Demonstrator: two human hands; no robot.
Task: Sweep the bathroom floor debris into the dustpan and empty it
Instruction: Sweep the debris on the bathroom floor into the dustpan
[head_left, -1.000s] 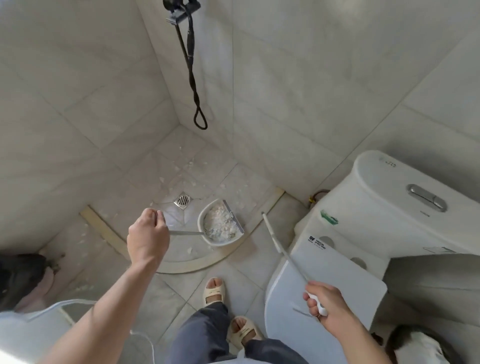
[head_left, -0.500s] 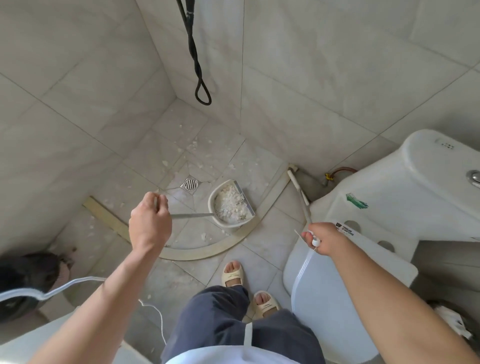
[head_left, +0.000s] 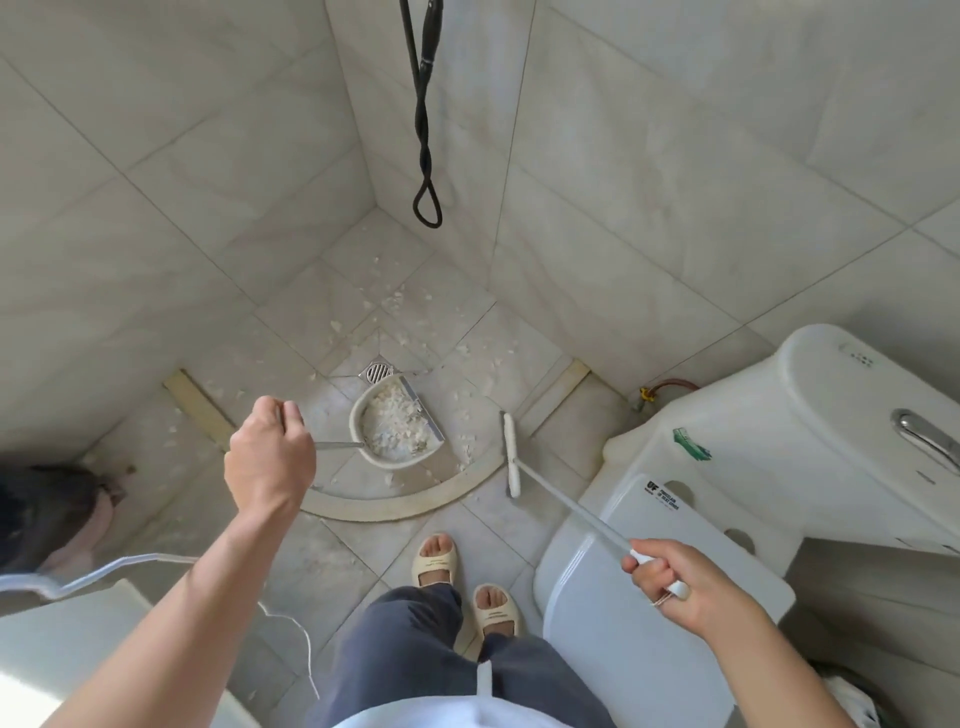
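Two hands grip tight: left hand (head_left: 270, 457) holds the full dustpan (head_left: 396, 427), right hand (head_left: 693, 590) the broom (head_left: 511, 453) beside it. Tipping could spill bits.

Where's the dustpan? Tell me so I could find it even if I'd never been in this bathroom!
Look at the corner floor behind the curved cream curb. Just in front of the square metal drain sits the dustpan, its thin metal handle gripped by the left hand. It's the only rounded cream scoop, heaped with white scraps.
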